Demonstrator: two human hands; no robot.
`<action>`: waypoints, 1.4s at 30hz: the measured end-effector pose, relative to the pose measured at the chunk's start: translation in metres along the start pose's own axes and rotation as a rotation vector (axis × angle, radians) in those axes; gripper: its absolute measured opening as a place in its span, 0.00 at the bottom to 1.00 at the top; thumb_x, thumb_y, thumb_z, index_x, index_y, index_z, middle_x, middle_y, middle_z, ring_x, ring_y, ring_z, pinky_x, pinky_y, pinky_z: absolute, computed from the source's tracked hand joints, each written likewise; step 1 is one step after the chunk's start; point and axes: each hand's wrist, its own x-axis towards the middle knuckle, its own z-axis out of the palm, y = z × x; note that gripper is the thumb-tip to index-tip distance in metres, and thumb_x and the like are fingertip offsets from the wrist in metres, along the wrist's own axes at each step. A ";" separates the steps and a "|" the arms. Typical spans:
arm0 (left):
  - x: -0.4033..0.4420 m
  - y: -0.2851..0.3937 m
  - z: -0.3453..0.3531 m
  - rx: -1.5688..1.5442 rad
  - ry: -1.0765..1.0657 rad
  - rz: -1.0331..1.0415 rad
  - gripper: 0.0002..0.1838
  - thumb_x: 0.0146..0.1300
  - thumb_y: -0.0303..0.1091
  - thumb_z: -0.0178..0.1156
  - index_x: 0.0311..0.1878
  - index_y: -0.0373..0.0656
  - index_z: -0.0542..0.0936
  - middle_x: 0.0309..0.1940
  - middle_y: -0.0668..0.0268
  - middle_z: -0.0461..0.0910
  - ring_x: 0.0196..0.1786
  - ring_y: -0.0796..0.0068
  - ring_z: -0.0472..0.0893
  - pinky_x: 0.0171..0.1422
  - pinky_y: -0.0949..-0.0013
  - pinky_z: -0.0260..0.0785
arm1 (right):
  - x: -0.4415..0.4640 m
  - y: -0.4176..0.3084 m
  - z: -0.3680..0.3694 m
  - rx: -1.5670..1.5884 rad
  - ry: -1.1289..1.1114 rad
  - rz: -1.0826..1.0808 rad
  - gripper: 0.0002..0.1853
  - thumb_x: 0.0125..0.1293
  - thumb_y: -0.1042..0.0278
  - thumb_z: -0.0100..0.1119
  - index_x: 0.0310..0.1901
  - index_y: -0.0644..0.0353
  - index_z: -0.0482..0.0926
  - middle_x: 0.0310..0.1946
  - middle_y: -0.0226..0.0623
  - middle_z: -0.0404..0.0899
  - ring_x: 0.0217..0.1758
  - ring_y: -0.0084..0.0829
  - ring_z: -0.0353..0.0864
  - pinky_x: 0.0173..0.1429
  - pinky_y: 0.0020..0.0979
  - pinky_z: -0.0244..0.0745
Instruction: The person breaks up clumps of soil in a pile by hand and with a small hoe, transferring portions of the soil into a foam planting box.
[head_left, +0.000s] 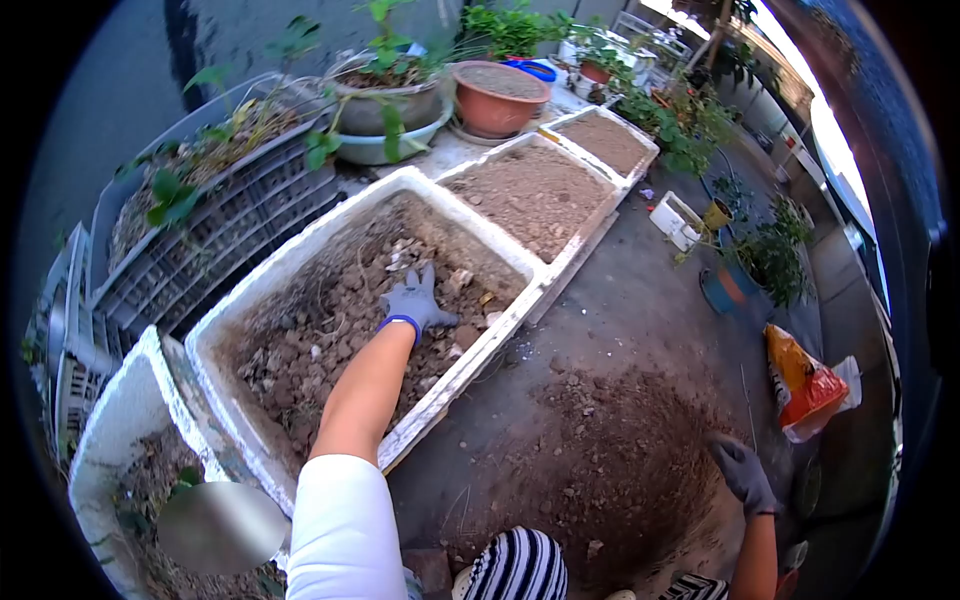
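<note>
My left hand (415,300), in a grey glove with a blue cuff, reaches into a white foam planter box (300,255). Its fingers are spread and rest on lumpy brown soil (335,345) mixed with pale bits and dry roots. Over the right side of a loose soil heap (610,450) on the floor is my right hand (742,472), also gloved in grey. The fingers of that hand look drawn together, and what they may hold is hidden.
Two more soil-filled foam boxes (535,190) continue the row. A grey plastic crate (215,215) with plants, a potted plant (385,105) and a terracotta-coloured pot (500,100) stand along the wall. An orange-red bag (808,385) lies on the right. Striped fabric (520,565) shows below.
</note>
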 end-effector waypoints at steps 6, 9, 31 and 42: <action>0.009 0.031 0.026 -0.270 -0.458 0.466 0.28 0.60 0.46 0.63 0.64 0.54 0.75 0.61 0.57 0.77 0.64 0.56 0.75 0.68 0.60 0.66 | -0.042 0.062 -0.004 0.172 0.056 0.200 0.16 0.72 0.66 0.54 0.57 0.63 0.79 0.52 0.35 0.82 0.55 0.24 0.78 0.61 0.26 0.70; -0.013 0.033 0.002 -0.403 -0.513 0.459 0.27 0.61 0.38 0.61 0.66 0.53 0.74 0.60 0.57 0.78 0.62 0.62 0.77 0.66 0.62 0.68 | -0.043 0.079 -0.002 0.144 0.014 0.228 0.17 0.72 0.64 0.55 0.57 0.63 0.79 0.53 0.34 0.82 0.56 0.24 0.78 0.62 0.26 0.69; -0.017 0.052 -0.090 0.061 0.353 0.550 0.24 0.57 0.31 0.63 0.59 0.42 0.79 0.56 0.53 0.80 0.59 0.55 0.78 0.67 0.60 0.67 | -0.088 0.192 -0.050 -0.105 0.039 0.507 0.24 0.72 0.44 0.50 0.59 0.48 0.80 0.56 0.41 0.81 0.61 0.36 0.77 0.65 0.32 0.68; -0.146 0.270 0.098 -0.420 0.156 0.795 0.24 0.66 0.35 0.61 0.65 0.40 0.73 0.59 0.61 0.78 0.62 0.69 0.74 0.67 0.69 0.63 | -0.075 0.471 0.000 0.416 0.471 0.288 0.23 0.75 0.54 0.49 0.62 0.60 0.75 0.60 0.41 0.77 0.64 0.33 0.75 0.67 0.31 0.66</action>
